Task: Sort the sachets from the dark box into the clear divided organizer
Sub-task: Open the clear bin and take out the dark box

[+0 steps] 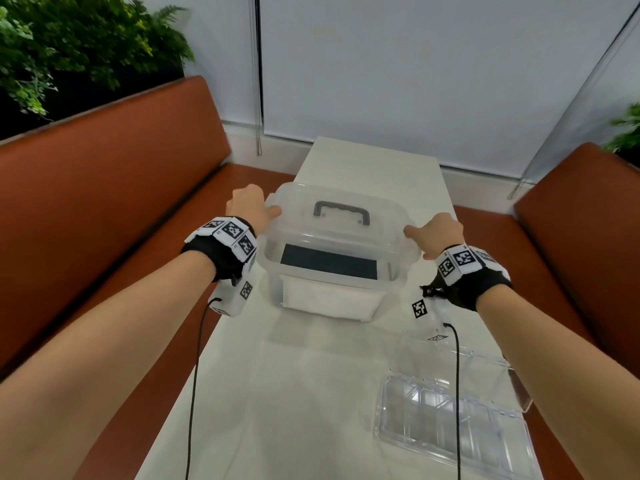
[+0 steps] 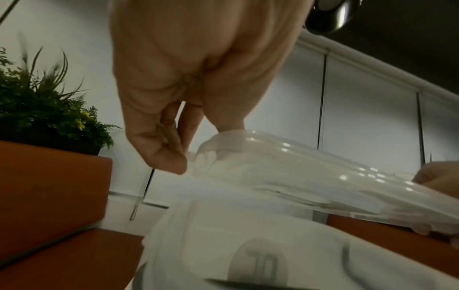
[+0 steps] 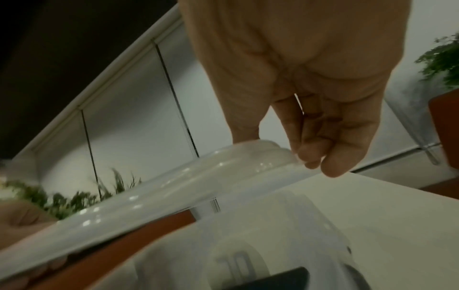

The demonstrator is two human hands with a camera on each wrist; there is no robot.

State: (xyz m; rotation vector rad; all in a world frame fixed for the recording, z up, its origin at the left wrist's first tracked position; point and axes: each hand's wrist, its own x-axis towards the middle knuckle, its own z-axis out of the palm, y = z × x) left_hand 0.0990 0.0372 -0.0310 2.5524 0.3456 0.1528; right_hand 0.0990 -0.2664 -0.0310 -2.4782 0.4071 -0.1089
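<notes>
The left hand (image 1: 250, 206) pinches the left end of a translucent lid (image 1: 341, 216), thumb on top and curled fingers (image 2: 159, 145) under the rim, as the left wrist view shows. The right hand (image 1: 438, 235) grips the right end of the same lid the same way, thumb lying on the top face and fingers (image 3: 323, 145) folded beneath the edge. Between them the lid is raised and tilted above a clear storage bin (image 1: 332, 275) on the white table (image 1: 294, 393), its far edge higher than its near edge; a grey carry handle (image 1: 341, 211) sits in the lid's middle. Inside the bin lies the dark box (image 1: 327, 262), flat, seen from above as a dark rectangle through the gap below the lid; only its top face shows, and no sachets can be made out. A white block fills the bin's near side below the box, but what it is cannot be told through the cloudy wall. The clear divided organizer (image 1: 450, 420) lies on the table nearer the person than the bin and to its right, under the right forearm, with its lid open toward the bin; its compartments are glassy and hard to count, and its near corner is cut off by the frame edge. Both wrist views are blurred and show only the lid's rim, the bin's upper edge and a round mark on it.
</notes>
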